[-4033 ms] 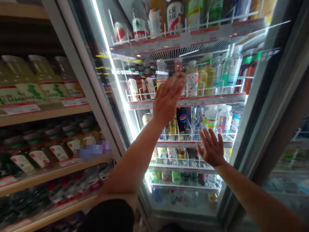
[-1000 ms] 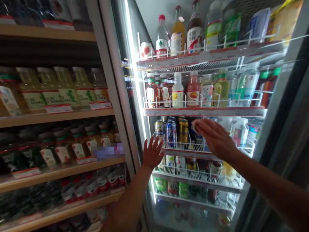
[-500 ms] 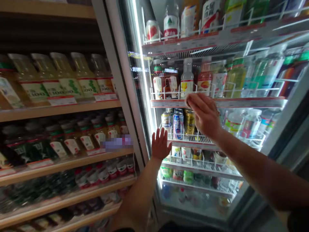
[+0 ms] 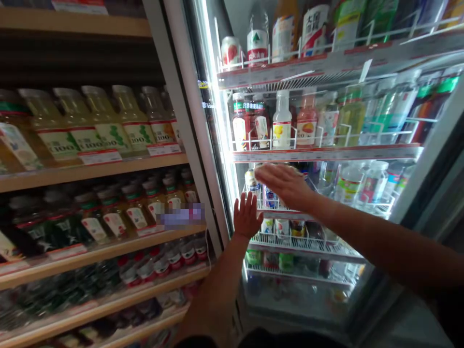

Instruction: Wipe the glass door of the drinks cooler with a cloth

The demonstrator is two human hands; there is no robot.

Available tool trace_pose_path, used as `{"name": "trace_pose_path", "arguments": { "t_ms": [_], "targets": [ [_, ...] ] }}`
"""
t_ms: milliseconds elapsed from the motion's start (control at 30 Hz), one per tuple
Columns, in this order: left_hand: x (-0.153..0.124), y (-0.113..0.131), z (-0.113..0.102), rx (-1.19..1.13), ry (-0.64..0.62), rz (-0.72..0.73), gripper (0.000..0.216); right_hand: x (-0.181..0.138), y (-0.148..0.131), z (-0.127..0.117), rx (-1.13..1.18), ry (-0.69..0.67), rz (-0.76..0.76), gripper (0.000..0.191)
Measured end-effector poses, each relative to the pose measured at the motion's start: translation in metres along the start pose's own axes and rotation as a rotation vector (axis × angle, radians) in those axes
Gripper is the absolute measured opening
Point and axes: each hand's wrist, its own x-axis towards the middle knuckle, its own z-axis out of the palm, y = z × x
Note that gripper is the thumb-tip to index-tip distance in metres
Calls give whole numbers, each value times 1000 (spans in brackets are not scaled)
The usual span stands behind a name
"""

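Note:
My left hand (image 4: 248, 218) is raised with its fingers spread, palm toward the lit drinks fridge, near the frame's left edge. It holds nothing that I can see. My right hand (image 4: 286, 187) is stretched out in front of the can shelf, fingers pressed together and pointing left. A pale edge shows along those fingers; what it belongs to is hidden. Behind the right hand are a light can (image 4: 251, 180) and a purple-blue can (image 4: 268, 197), partly covered. Lettering reflected over the bottles suggests glass, but whether either hand touches it I cannot tell.
Bottled drinks (image 4: 282, 121) stand behind wire rails on the fridge shelves, with price strips (image 4: 326, 154) along the edges. Left of the metal frame (image 4: 174, 82), wooden shelves (image 4: 94, 171) carry rows of juice bottles (image 4: 136, 121). A dark fridge edge (image 4: 413, 203) slants at the right.
My right hand has moved down and left, from the shelf edge to in front of the cans, and its fingers now point more sideways. My left hand stays nearly in place, still spread.

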Motion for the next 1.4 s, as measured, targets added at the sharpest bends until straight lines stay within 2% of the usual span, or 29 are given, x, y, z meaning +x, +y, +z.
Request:
{"name": "trace_pose_path", "arguments": {
  "t_ms": [67,100,200,267,300,333,467,500,533,633,667,700,733,833,867,900,933,1000,1033,1067,1100,1200,1233,1267,1300,1400],
  "targets": [
    [1,0,-1,-13,14,9,71,7,4,-2,22,-105,-151,66],
    [2,0,-2,-12,23,16,71,14,10,-4,11,-94,-141,65],
    [3,-1,-4,9,33,32,70,39,34,-12,-59,133,110,68],
    [3,-1,-5,25,18,26,69,45,37,-10,-88,274,254,68],
    [3,-1,-5,34,9,20,69,44,32,-6,-87,282,265,68],
    [3,-1,-5,40,4,15,69,39,24,-2,-73,241,222,68],
    [4,0,-5,53,21,19,70,21,0,8,43,-76,-188,65],
    [5,0,-6,57,27,24,70,22,3,6,46,-89,-196,65],
    [5,0,-6,61,32,29,70,24,8,3,32,-60,-137,66],
    [7,-1,-7,68,39,42,69,34,28,-6,-41,172,203,70],
    [7,-1,-7,67,40,43,69,34,31,-7,-51,219,269,71],
    [7,-1,-7,66,38,45,70,33,31,-7,-46,217,259,72],
    [7,-1,-7,63,35,47,70,30,29,-7,-29,175,171,71],
    [6,-2,-5,46,31,42,71,20,27,-10,27,-38,-234,65],
    [5,-2,-4,40,30,37,70,19,31,-13,28,-65,-270,63],
    [4,-2,-4,37,27,30,69,20,37,-18,15,-52,-218,63],
    [4,-1,-3,38,24,24,68,21,44,-23,-9,1,-99,64],
    [3,-1,-3,47,18,20,67,21,55,-30,-62,174,173,66],
    [3,-1,-2,50,17,22,67,19,57,-32,-82,251,258,66],
    [3,-1,-2,49,17,22,68,15,55,-32,-90,283,278,66],
    [3,-1,-2,45,17,22,68,9,51,-31,-80,258,220,66],
    [3,-2,-2,29,17,25,71,-9,39,-27,26,-9,-170,67],
    [3,-1,-2,29,17,26,71,-12,38,-28,51,-72,-245,67],
    [4,-1,-2,33,19,28,71,-14,40,-30,55,-87,-240,67],
    [4,-1,-3,38,22,30,71,-13,44,-32,41,-48,-159,67],
    [6,0,-4,54,26,35,71,-12,53,-39,-32,246,239,66]
  ]
}}
